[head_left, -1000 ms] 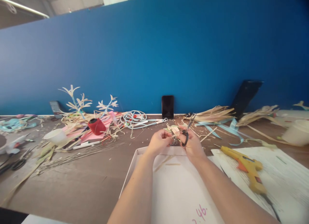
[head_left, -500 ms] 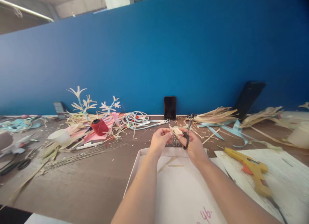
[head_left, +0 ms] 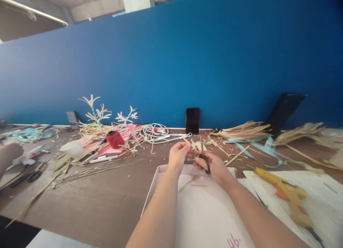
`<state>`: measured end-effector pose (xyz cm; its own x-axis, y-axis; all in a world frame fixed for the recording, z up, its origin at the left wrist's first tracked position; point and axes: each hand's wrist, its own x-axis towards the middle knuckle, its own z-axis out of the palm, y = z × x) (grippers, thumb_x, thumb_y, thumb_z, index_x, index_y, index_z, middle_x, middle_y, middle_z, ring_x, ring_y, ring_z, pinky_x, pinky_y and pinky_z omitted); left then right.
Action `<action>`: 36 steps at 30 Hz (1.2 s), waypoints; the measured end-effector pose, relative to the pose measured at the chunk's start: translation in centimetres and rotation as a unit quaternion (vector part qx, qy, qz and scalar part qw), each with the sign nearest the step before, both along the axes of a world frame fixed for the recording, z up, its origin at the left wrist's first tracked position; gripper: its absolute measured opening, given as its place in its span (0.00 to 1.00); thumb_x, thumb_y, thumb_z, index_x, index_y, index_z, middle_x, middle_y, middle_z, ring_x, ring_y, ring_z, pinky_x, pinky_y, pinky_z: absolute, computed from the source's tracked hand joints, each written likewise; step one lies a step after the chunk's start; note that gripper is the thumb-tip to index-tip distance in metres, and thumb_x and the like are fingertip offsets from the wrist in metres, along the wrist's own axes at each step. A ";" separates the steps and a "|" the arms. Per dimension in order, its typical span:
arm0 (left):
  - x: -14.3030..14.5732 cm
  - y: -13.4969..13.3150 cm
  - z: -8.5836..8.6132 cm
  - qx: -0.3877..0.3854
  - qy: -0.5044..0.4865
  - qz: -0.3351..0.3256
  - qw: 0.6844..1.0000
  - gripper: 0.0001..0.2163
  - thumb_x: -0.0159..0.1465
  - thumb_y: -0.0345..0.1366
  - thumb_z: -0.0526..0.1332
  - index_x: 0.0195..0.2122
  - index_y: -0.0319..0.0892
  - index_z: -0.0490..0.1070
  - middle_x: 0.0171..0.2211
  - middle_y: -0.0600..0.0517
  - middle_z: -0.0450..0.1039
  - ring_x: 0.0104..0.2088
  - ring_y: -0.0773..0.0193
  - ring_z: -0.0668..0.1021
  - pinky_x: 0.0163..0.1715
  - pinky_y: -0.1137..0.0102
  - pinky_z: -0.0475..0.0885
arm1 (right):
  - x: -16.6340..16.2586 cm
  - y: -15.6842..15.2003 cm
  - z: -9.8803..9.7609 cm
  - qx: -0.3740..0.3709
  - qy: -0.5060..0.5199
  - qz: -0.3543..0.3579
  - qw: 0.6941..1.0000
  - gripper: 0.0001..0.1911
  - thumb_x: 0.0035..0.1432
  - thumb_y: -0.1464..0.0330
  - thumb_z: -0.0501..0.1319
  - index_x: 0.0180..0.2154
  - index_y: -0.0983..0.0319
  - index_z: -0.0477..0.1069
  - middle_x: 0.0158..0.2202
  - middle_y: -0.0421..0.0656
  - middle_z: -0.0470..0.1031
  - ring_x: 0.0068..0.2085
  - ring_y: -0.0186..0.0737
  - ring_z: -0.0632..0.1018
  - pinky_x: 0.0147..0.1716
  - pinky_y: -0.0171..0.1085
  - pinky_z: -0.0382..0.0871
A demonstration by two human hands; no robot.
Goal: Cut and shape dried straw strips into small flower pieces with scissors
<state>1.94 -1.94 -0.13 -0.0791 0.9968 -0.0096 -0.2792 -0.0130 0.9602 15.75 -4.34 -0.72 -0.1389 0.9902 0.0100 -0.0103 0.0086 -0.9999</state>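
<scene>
Fingers of the right hand (head_left: pixel 214 166), by the box's (head_left: pixel 206 212) far edge, are curling around the scissors (head_left: pixel 207 165); those of the left hand (head_left: pixel 177 158) are bending close together, their grip unclear. Pale petals (head_left: pixel 199 146) are showing between and just beyond the fingertips. Behind, a phone (head_left: pixel 192 121) is standing.

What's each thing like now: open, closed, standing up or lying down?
Scissors: in right hand, blades' opening unclear
Left hand: fingertips together
Phone: propped upright, screen dark
Glue gun: lying down
Red spool: tilted
Box: open
Flowers: petals spread
</scene>
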 end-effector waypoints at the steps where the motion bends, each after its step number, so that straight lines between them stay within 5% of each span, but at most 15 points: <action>1: -0.1 0.0 0.1 0.001 -0.007 0.007 1.000 0.11 0.50 0.39 0.65 0.29 0.37 0.70 0.28 0.50 0.72 0.28 0.69 0.74 0.24 0.77 0.67 | 0.0 -0.1 0.2 -0.009 -0.015 0.024 1.000 0.25 0.47 0.60 0.64 0.47 0.64 0.68 0.26 0.42 0.75 0.27 0.35 0.71 0.25 0.33 0.61; 11: -0.8 -0.1 0.6 0.027 0.001 0.024 0.999 0.12 0.50 0.42 0.64 0.29 0.38 0.70 0.30 0.50 0.73 0.27 0.71 0.73 0.23 0.78 0.67 | 0.7 -0.9 1.4 -0.023 -0.103 0.142 0.984 0.25 0.50 0.56 0.61 0.44 0.68 0.71 0.22 0.42 0.74 0.22 0.32 0.68 0.23 0.33 0.59; 36: -2.8 -0.3 0.8 0.018 0.025 -0.113 0.993 0.12 0.49 0.40 0.65 0.27 0.37 0.69 0.26 0.51 0.70 0.25 0.72 0.71 0.24 0.76 0.66 | 1.0 -1.0 1.2 -0.011 -0.138 0.161 0.977 0.24 0.51 0.55 0.61 0.42 0.67 0.73 0.20 0.41 0.72 0.20 0.31 0.68 0.20 0.31 0.57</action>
<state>-0.86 -2.26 0.70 0.1469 0.9889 0.0238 -0.2300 0.0107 0.9731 16.72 -5.33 0.47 -0.4381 0.8942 -0.0924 0.2617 0.0285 -0.9647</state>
